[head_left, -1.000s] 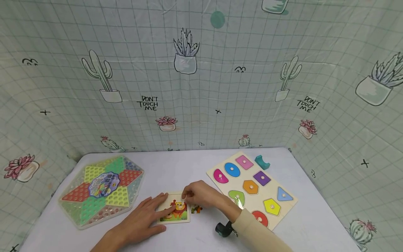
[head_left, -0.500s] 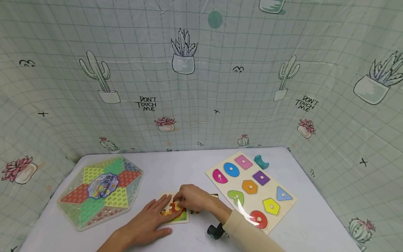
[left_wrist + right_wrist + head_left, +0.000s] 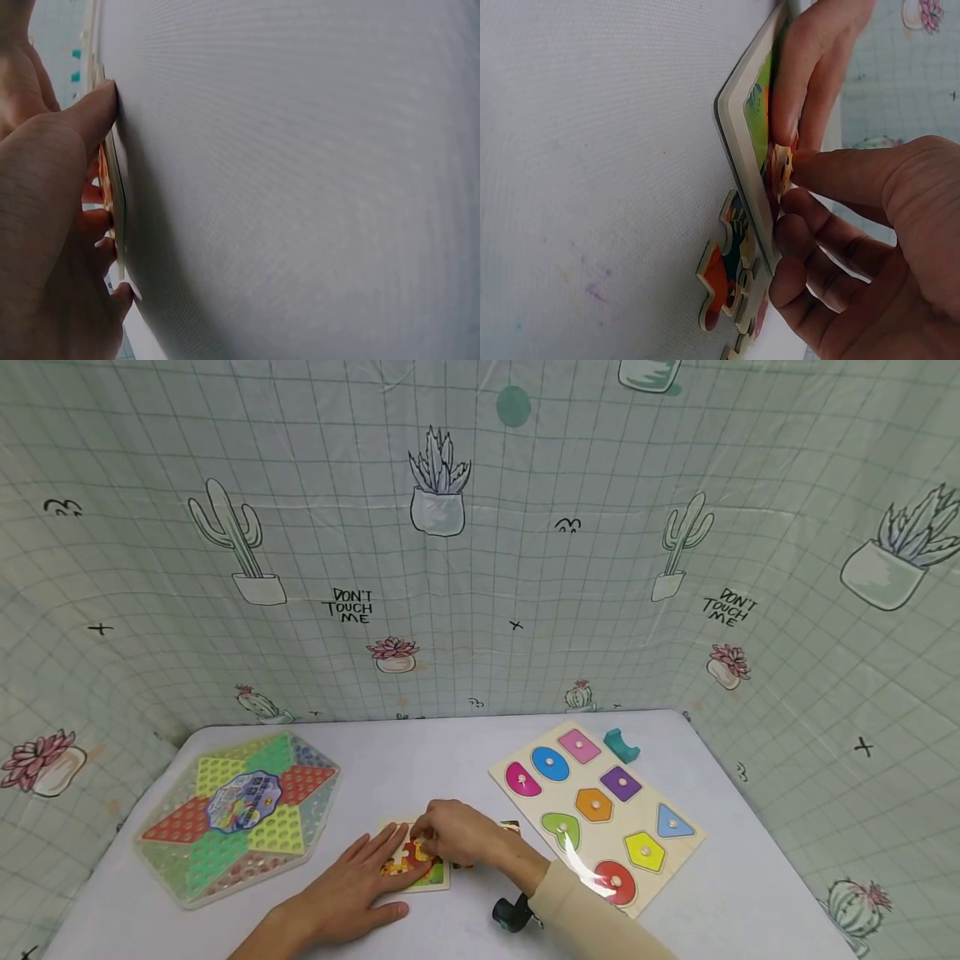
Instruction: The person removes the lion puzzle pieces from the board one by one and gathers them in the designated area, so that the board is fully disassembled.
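Note:
A small framed jigsaw puzzle (image 3: 437,885) with a lion picture lies at the table's front middle. My left hand (image 3: 348,881) rests on its left part with fingers extended, the index finger across the picture. Over the upper right of the picture is my right hand (image 3: 461,833). In the right wrist view, this hand's thumb and fingers pinch a yellow and brown puzzle piece (image 3: 781,166), which is tilted up at the picture's surface. Loose puzzle pieces (image 3: 714,281) lie beside the frame, partly hidden under the right hand in the head view.
A shape board (image 3: 600,852) with knobbed coloured pieces lies on the right, a teal curved block (image 3: 622,746) behind it. On the left is a hexagonal Chinese checkers board (image 3: 243,810). A dark curved object (image 3: 512,913) lies beside the right sleeve.
My right hand has moved left and slightly down, from the frame's right edge onto the picture. The left hand has shifted slightly right. In the last half second both hands barely move.

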Tool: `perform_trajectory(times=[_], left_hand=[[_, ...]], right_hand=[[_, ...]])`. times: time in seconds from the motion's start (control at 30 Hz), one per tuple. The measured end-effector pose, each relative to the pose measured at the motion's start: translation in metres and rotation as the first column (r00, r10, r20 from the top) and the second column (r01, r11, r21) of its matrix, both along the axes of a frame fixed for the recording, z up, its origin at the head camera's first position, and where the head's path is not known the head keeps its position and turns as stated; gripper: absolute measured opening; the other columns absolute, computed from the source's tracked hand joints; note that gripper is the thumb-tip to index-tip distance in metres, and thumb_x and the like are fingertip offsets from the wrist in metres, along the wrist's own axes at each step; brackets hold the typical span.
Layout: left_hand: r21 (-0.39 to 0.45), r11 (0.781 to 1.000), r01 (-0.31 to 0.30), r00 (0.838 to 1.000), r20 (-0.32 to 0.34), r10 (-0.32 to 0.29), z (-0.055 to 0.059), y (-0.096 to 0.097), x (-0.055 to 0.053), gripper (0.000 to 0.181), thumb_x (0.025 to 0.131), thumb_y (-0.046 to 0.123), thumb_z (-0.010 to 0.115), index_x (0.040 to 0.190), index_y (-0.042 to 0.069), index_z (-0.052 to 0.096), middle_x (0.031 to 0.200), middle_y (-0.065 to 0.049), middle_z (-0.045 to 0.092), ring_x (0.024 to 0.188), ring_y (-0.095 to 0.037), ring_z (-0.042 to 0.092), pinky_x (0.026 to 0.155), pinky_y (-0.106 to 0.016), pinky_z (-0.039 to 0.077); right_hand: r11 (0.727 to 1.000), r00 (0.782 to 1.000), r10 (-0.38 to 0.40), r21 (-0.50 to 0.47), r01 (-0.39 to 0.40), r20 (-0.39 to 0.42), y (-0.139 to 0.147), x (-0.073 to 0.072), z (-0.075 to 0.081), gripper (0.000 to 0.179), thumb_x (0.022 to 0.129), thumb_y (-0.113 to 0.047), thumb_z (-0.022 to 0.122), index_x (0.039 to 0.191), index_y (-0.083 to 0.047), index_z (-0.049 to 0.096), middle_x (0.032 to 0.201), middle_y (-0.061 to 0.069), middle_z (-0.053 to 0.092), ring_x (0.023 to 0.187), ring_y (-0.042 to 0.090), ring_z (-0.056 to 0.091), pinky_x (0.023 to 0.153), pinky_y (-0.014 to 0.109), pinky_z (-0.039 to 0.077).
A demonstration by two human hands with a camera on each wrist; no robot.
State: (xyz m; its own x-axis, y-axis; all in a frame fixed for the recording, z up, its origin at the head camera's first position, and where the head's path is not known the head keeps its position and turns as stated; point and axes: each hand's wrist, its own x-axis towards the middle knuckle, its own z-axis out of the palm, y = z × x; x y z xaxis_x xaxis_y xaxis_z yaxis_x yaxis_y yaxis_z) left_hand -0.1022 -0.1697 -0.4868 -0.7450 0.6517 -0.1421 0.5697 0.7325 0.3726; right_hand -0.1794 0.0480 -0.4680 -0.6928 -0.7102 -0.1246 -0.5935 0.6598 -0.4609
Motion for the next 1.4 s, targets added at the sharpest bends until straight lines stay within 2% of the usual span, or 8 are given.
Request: perform_trajectory(times=[0.33,0.53,0.77,1.03,1.4], left_hand=[[-0.011,1.0,0.001,1.0,-0.004,-0.001,-0.0022,0.0004,-0.0005,0.054,0.101,0.06,0.045,0.151,0.042,0.044,0.167,-0.014,0.017,0.154,-0.035,0.014,0.117,-0.064,0.019],[-0.009,1.0,0.002,1.0,-0.013,-0.002,-0.0024,-0.0001,-0.0006,0.053,0.101,0.059,0.045,0.152,0.042,0.043,0.167,-0.015,0.017,0.154,-0.035,0.014,0.117,-0.063,0.02],[0.002,1.0,0.006,1.0,-0.009,-0.006,-0.001,0.0,-0.0003,0.053,0.101,0.059,0.045,0.152,0.043,0.042,0.168,-0.014,0.015,0.154,-0.036,0.014,0.117,-0.064,0.02],[0.007,1.0,0.001,1.0,0.007,-0.001,-0.0009,0.0002,-0.0006,0.054,0.101,0.059,0.045,0.152,0.043,0.041,0.169,-0.011,0.013,0.154,-0.035,0.011,0.117,-0.065,0.018],[0.021,1.0,0.0,1.0,0.018,0.0,-0.0034,-0.0012,-0.0007,0.055,0.101,0.06,0.043,0.153,0.042,0.04,0.169,-0.012,0.013,0.155,-0.035,0.009,0.117,-0.065,0.017]], right_hand=[[0.999,0.999,-0.028,-0.016,0.029,0.028,0.0001,0.0009,0.0,0.022,0.097,-0.019,0.068,0.117,-0.017,0.076,0.092,-0.009,0.06,0.075,0.002,0.052,0.069,0.016,0.047],[0.998,0.998,-0.049,-0.046,0.05,0.025,-0.0006,-0.0003,0.0015,0.016,0.097,-0.02,0.068,0.11,-0.019,0.076,0.093,-0.01,0.061,0.074,0.002,0.052,0.066,0.016,0.047],[0.991,0.997,-0.067,-0.113,0.071,0.037,-0.0013,-0.0012,0.0022,0.008,0.095,-0.019,0.07,0.102,-0.021,0.074,0.091,-0.012,0.062,0.076,0.002,0.054,0.071,0.016,0.048],[0.98,0.996,-0.062,-0.184,0.074,0.071,-0.0032,-0.0018,0.0008,0.003,0.095,-0.02,0.071,0.096,-0.018,0.072,0.085,-0.014,0.063,0.075,0.0,0.054,0.07,0.015,0.048],[0.955,0.977,-0.059,-0.273,0.115,0.203,-0.0021,0.0007,0.004,0.006,0.093,-0.015,0.072,0.091,-0.019,0.069,0.077,-0.014,0.064,0.068,-0.001,0.058,0.064,0.016,0.05]])
